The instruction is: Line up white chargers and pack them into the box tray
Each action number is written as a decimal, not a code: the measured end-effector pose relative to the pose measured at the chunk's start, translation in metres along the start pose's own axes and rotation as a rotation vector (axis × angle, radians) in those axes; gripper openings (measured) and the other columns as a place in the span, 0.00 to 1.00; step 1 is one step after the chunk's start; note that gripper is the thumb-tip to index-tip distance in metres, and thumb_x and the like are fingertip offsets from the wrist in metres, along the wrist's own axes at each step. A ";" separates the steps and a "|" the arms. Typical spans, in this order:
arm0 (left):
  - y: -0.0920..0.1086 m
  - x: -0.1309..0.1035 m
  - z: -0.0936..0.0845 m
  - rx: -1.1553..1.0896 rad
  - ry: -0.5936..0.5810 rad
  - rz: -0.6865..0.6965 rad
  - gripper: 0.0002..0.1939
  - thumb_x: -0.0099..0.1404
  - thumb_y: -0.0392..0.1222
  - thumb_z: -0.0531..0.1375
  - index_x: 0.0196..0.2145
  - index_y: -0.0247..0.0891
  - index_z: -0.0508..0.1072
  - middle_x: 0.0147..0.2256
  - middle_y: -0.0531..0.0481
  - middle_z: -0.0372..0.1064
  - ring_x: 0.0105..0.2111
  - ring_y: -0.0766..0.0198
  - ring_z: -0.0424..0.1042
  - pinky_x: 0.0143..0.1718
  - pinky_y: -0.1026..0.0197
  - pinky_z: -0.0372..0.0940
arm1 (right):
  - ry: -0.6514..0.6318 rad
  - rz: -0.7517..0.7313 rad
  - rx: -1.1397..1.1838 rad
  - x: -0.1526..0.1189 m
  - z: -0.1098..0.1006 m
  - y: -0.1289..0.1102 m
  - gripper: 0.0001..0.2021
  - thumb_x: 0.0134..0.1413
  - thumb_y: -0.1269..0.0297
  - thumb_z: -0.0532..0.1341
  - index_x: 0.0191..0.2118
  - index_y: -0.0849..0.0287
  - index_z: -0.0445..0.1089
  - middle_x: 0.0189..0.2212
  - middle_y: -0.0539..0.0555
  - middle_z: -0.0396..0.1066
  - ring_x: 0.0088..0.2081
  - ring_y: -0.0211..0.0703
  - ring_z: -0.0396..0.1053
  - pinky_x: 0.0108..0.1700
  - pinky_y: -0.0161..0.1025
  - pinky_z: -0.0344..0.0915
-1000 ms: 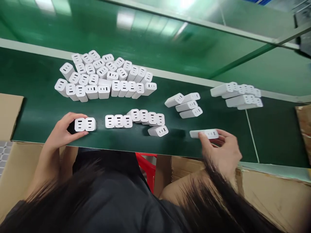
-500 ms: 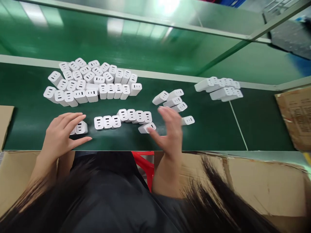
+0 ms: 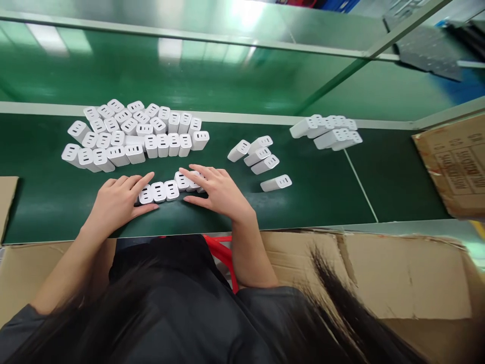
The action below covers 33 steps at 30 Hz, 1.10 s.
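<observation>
White chargers (image 3: pixel 158 192) with port slots on their upper ends stand in a short, slightly stepped row near the table's front edge. My left hand (image 3: pixel 120 199) is wrapped round the row's left end, fingers behind and thumb in front. At the other end, my right hand (image 3: pixel 217 191) straddles the row in the same way. Its palm and fingers hide the chargers there. Behind my left hand stands a large group of similar chargers (image 3: pixel 117 156), packed in uneven rows.
Several loose chargers (image 3: pixel 259 155) lean right of my right hand, with a single charger (image 3: pixel 276 183) nearer the front. Another cluster (image 3: pixel 329 139) stands farther right by the back rail. A cardboard box (image 3: pixel 454 167) is at the table's right end, cardboard (image 3: pixel 7 202) at the left.
My right hand has moved left onto the row's right end. My left hand has shifted right, closing its gap to the row. The tilted charger by my right thumb is now hidden.
</observation>
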<state>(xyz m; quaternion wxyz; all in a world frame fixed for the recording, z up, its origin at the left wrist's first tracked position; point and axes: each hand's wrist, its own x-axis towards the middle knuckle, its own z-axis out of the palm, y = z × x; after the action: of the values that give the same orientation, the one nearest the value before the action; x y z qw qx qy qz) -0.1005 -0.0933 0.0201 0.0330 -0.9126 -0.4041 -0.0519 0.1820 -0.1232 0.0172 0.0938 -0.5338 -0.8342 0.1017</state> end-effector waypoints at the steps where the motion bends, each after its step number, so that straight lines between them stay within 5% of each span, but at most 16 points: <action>1: 0.001 0.002 0.000 0.004 -0.009 0.003 0.37 0.69 0.65 0.52 0.65 0.39 0.61 0.50 0.39 0.73 0.44 0.48 0.74 0.40 0.53 0.60 | 0.000 -0.002 -0.005 -0.001 0.001 -0.002 0.30 0.66 0.48 0.56 0.69 0.47 0.54 0.65 0.56 0.60 0.58 0.55 0.65 0.56 0.53 0.61; 13: -0.001 0.005 0.002 -0.030 -0.042 0.010 0.31 0.71 0.63 0.48 0.62 0.43 0.66 0.49 0.42 0.74 0.42 0.50 0.74 0.37 0.54 0.59 | 0.016 -0.039 0.078 -0.007 0.004 -0.002 0.25 0.68 0.54 0.55 0.67 0.51 0.58 0.60 0.57 0.66 0.56 0.50 0.68 0.57 0.50 0.60; 18: -0.005 0.004 -0.002 -0.001 -0.061 0.040 0.33 0.71 0.62 0.49 0.66 0.41 0.61 0.52 0.40 0.72 0.45 0.47 0.72 0.43 0.51 0.59 | 0.087 -0.012 0.098 -0.027 -0.009 0.004 0.34 0.62 0.48 0.61 0.69 0.50 0.52 0.66 0.55 0.57 0.68 0.54 0.52 0.70 0.58 0.45; 25: -0.009 -0.002 -0.002 -0.042 -0.031 -0.006 0.35 0.69 0.63 0.53 0.66 0.42 0.60 0.51 0.38 0.72 0.45 0.46 0.72 0.42 0.52 0.59 | 0.179 0.357 0.264 -0.081 -0.005 0.016 0.38 0.59 0.50 0.63 0.70 0.49 0.49 0.60 0.58 0.64 0.57 0.54 0.67 0.57 0.53 0.69; 29: -0.011 -0.002 0.000 -0.067 -0.054 -0.022 0.35 0.69 0.63 0.52 0.66 0.42 0.60 0.49 0.38 0.73 0.43 0.47 0.73 0.38 0.54 0.60 | 0.201 0.382 0.370 -0.098 0.000 0.021 0.33 0.61 0.58 0.61 0.69 0.50 0.53 0.51 0.55 0.72 0.50 0.49 0.72 0.53 0.48 0.71; 33: -0.012 -0.001 0.000 -0.107 -0.063 -0.039 0.35 0.69 0.64 0.52 0.66 0.42 0.61 0.47 0.38 0.73 0.41 0.48 0.73 0.36 0.55 0.60 | 0.267 0.396 0.422 -0.100 -0.004 0.037 0.31 0.60 0.63 0.60 0.68 0.51 0.56 0.54 0.55 0.72 0.53 0.49 0.71 0.56 0.50 0.70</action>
<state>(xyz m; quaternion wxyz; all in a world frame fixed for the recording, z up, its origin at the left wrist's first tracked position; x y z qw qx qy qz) -0.1100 -0.0864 0.0197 -0.0295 -0.9062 -0.4194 -0.0453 0.2562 -0.1984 0.0061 0.2896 -0.6633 -0.6549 0.2176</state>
